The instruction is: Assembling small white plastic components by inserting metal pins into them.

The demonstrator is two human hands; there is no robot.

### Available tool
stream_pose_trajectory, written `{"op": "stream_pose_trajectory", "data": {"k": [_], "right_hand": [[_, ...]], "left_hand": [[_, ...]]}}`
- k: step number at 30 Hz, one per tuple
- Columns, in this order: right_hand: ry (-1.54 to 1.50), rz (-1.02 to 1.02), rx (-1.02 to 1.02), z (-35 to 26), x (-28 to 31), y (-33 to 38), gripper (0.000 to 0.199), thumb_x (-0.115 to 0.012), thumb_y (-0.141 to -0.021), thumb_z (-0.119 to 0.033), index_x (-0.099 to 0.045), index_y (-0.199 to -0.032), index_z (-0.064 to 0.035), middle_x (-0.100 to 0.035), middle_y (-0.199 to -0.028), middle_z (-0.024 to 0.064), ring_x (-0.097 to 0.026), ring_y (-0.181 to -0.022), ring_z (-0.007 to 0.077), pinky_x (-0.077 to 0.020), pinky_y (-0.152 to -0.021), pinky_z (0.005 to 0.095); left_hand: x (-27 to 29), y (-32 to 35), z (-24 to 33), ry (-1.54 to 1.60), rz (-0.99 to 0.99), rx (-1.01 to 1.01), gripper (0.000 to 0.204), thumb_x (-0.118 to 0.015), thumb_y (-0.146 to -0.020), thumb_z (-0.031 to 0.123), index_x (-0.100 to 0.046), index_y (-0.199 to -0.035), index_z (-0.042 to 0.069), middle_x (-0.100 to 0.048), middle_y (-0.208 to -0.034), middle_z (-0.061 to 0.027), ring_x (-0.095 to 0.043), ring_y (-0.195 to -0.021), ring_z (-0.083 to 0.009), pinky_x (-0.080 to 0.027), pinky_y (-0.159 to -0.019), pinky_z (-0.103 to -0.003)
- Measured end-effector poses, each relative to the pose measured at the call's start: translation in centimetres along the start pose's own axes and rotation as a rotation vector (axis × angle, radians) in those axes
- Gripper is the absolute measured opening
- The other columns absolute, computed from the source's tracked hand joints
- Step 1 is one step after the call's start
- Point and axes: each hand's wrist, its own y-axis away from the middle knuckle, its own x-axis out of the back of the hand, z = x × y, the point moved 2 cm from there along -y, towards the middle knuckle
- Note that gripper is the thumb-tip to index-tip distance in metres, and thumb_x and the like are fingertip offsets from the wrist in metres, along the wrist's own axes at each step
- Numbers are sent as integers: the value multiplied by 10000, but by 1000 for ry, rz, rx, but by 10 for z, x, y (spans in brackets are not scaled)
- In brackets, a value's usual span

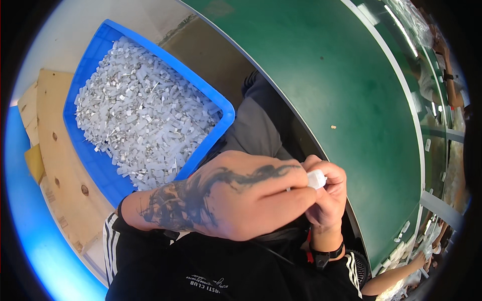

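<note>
My left hand (256, 195), its tattooed forearm coming in from the left, reaches across my body with the fingers closed. It meets my right hand (331, 193), whose thumb and fingers are curled in a pinch. Between the fingertips of both hands sits a small white plastic piece (317, 178), blocky with rounded corners. My left hand covers part of it, so its exact kind does not show. On my left, a blue bin (175, 66) is heaped with many small whitish translucent pieces (140, 110), some showing metal bits.
A green tabletop (321, 75) with a pale edge curves along my right, a tiny beige scrap (333, 127) on it. White pieces (399, 251) lie near its lower right, beside another person's arm (394, 278). Plywood (60, 150) stands left of the bin.
</note>
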Motion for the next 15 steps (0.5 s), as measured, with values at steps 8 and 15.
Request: {"op": "stream_pose_trajectory", "data": {"k": [8,15], "right_hand": [[-256,45,-33,2,-5,3,146,-683,-838,-90,-628,-934,5,-586,-884,131,-603,-723,179,-519,-662,278],[-131,104,-63,3,-6,8,148,-704,-798,-45,-641,-924,-3,-595,-856,96,-583,-758,155,-483,-688,270]], "left_hand": [[-2,-8,0,134,161,291,496,-895,-619,205,-684,-1022,7,-623,-862,-44,-571,-665,-103,-432,-529,-215],[-21,-4,-5,124,181,215,329,-838,-666,105,-699,-957,43,-612,-823,-35,-578,-630,-127,-456,-516,-241]]}}
